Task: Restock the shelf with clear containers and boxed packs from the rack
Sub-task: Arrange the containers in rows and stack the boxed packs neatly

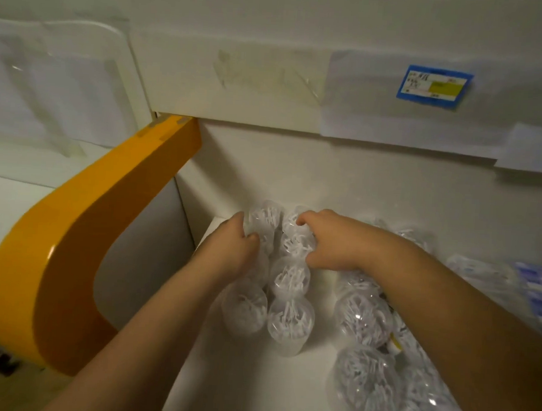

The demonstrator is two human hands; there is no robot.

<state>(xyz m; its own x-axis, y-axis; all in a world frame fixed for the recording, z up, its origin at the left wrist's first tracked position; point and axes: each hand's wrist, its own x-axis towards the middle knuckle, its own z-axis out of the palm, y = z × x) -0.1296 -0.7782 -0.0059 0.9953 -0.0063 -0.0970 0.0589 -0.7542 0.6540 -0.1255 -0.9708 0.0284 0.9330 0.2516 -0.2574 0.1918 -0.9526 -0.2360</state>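
head | my left hand point(230, 245) grip curls round a clear container point(264, 219) at the back of the white shelf point(238, 376) | my right hand point(333, 243) grip clasps the neighbouring container point(296, 238) | more containers point(290, 321) stand in rows in front.

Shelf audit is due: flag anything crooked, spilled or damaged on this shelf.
Nothing spilled or broken shows. The clear containers stand upright in rows between the left hand and right hand. Only oddities: old tape strips on the panel above, and a slightly tilted blue price label.
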